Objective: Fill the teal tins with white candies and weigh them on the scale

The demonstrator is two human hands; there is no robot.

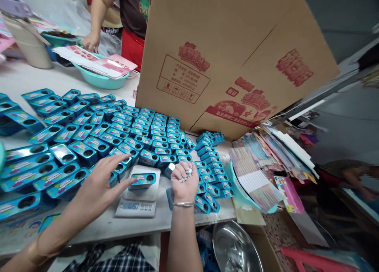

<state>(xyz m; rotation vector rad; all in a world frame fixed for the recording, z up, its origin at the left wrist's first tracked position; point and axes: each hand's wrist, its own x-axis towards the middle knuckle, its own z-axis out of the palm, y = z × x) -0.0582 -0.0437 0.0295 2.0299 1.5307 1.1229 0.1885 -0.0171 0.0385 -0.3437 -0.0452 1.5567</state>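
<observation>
Blue tins (84, 149) crowd the worktop (100, 226) from its left end, round holes on top, insides too dark to read. Now the left hand (102, 182), fingers spread, thumb by the left end of the weighed tin (142, 180), contact unclear! It sits on the scale (139, 211) near the front edge, long axis running left-right, left hand nearer. Next, the right hand (184, 185), curled around white pieces (186, 175). At the right edge, a turquoise basin (236, 183) bears printed sheets (254, 181).

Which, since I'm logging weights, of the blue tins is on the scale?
The blue tin beside the left hand's thumb: it alone rests on the white scale, behind the lit display.
</observation>
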